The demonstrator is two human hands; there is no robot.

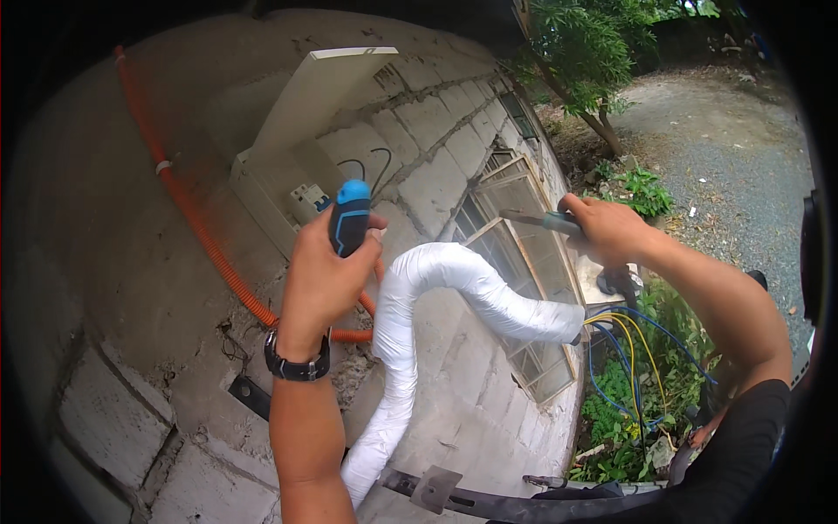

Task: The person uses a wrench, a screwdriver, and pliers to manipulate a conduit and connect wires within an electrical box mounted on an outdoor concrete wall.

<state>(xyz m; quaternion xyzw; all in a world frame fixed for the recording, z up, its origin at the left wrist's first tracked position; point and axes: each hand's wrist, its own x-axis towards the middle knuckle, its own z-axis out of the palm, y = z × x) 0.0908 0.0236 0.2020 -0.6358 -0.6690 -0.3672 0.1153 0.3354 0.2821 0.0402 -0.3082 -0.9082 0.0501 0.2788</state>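
My left hand (319, 271) grips a screwdriver (352, 214) with a black and blue handle, held upright in front of an open electrical box (271, 201); its tip is hidden. A breaker (310, 201) and short black wires show in the box. My right hand (607, 227) holds a tool (546, 218) with a grey-teal handle and metal end, pointing left over a window frame. A white-wrapped pipe bundle (441, 266) bends below and between my hands, with blue and yellow wires (628, 345) coming from its right end.
Orange corrugated conduit (218, 262) runs along the block wall (118, 419). Glazed window panels (515, 288) sit behind the bundle. A dark rail (489, 498) crosses below. Plants (602, 419), a tree (602, 122) and a gravel path (733, 201) are rightward. What looks like another person's hand (703, 432) shows lower right.
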